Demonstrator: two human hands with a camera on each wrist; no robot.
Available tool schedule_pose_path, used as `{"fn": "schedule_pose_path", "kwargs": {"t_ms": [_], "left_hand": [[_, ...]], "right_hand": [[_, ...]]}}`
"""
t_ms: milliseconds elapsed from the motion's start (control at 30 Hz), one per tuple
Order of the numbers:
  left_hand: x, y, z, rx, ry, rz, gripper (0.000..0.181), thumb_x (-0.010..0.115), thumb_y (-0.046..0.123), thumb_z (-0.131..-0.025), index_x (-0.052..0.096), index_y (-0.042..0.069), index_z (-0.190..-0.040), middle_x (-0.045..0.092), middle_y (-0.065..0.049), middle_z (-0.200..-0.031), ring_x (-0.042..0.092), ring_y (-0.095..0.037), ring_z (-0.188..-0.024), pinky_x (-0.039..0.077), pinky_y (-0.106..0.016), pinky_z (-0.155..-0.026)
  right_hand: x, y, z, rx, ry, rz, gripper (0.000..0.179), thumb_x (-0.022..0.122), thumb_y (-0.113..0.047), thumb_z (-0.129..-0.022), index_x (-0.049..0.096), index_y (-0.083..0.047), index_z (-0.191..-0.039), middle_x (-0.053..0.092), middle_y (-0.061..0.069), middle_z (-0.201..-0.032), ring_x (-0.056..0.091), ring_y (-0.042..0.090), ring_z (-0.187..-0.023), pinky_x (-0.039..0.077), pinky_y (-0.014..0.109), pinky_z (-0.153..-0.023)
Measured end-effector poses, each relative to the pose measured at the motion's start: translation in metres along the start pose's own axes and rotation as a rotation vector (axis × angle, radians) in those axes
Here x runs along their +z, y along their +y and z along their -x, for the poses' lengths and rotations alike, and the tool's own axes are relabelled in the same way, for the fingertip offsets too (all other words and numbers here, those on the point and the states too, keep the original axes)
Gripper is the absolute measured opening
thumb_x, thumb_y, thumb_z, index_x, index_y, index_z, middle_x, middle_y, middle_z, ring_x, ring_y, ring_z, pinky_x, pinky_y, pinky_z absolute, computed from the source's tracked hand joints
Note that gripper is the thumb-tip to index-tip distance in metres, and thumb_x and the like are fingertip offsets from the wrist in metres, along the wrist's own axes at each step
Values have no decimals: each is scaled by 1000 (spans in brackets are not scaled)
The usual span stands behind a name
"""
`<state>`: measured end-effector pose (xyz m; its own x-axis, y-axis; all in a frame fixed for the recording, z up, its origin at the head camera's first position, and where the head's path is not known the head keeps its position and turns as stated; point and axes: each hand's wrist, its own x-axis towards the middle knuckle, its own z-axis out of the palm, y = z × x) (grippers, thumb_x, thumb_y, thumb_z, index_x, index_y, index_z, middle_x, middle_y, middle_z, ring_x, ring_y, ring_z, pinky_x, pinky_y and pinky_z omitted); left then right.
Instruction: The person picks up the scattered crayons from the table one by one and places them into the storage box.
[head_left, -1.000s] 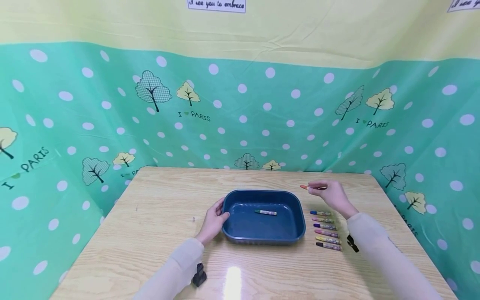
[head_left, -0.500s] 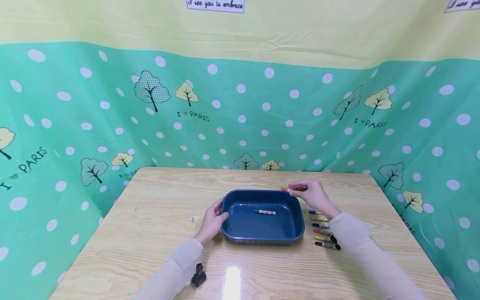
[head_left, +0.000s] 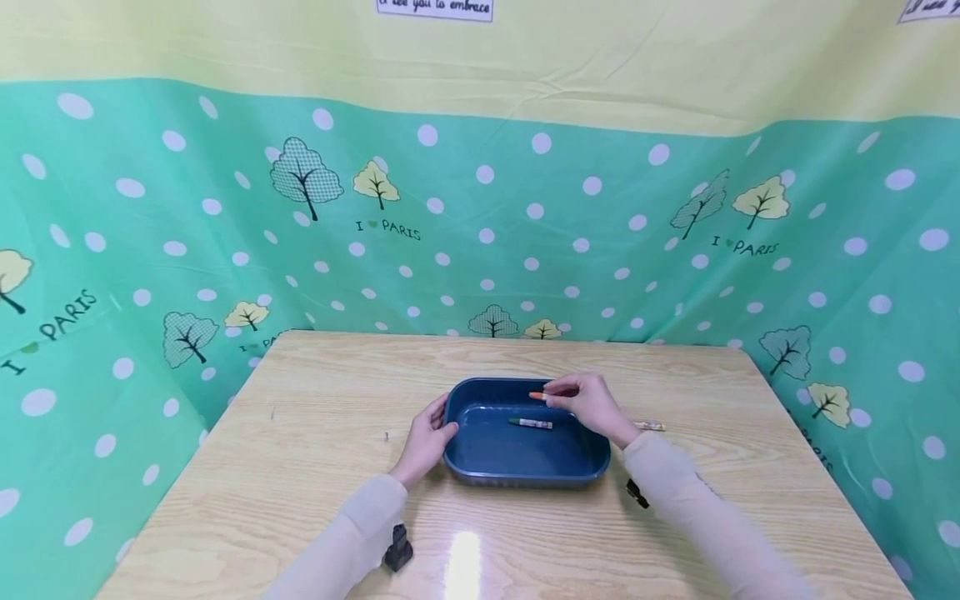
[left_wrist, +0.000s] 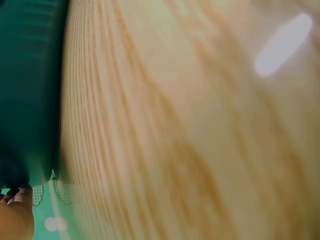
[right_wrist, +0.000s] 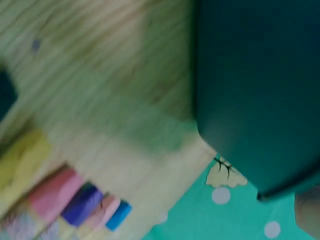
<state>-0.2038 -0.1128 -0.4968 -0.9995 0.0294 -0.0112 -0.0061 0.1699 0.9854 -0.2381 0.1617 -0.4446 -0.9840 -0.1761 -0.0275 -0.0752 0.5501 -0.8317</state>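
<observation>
A dark blue rectangular plastic tub (head_left: 525, 479) stands mid-table. My left hand (head_left: 426, 442) grips its left rim, with the thumb over the edge; fingertips show against the tub's wall in the left wrist view. Above the tub's back right part, my right hand (head_left: 594, 407) pinches an orange crayon (head_left: 537, 396), tip pointing left. The rest of that crayon is hidden by the fingers. A green crayon (head_left: 534, 424) with a printed wrapper lies on the tub's floor. In the right wrist view only a bit of the right hand (right_wrist: 307, 212) shows at the edge.
Right of the tub lies a row of crayons, mostly hidden by the right arm in the head view. The right wrist view shows yellow (right_wrist: 25, 155), pink (right_wrist: 55, 194), purple (right_wrist: 82, 204) and blue (right_wrist: 119, 216) ones. A polka-dot curtain (head_left: 525, 208) hangs behind the table.
My right hand has carried the orange crayon leftward from the table's right side, over the tub's rim and above its inside. The left hand and tub have stayed put.
</observation>
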Motion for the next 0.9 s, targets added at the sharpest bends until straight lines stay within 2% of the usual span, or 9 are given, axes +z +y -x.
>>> {"fn": "schedule_pose_path", "kwargs": {"t_ms": [200,400,767,900], "left_hand": [[2,0,-1,-12,6,5,55,51,-4,-86,36,1,-139,41,-24,-139,41,-35,-127,37,-43,-104],[3,1,-2,-17,9,2,55,51,-3,-86,37,1,-139,41,-23,-139,41,-35,-127,38,-44,-104],[0,-1,-1,-30,5,3,55,50,-4,-86,35,0,-139,38,-25,-140,39,-37,-128,36,-44,-104],[0,-1,-2,-25,9,1,55,50,-4,-86,35,0,-139,38,-25,-140,38,-36,-128,36,-43,-104]], "right_hand": [[15,3,-3,-10,-14,-1,20,68,-11,-80,72,-10,-100,70,4,-96,64,14,-85,57,29,-74],[25,7,-8,13,3,31,18,70,-12,-78,73,-13,-96,70,1,-94,63,12,-83,56,27,-70],[37,16,-15,14,-8,39,18,71,-10,-77,73,-10,-95,69,2,-89,61,11,-78,54,25,-65],[39,16,-17,-3,-11,83,18,70,-10,-77,73,-10,-95,70,1,-88,60,11,-76,53,23,-63]]}}
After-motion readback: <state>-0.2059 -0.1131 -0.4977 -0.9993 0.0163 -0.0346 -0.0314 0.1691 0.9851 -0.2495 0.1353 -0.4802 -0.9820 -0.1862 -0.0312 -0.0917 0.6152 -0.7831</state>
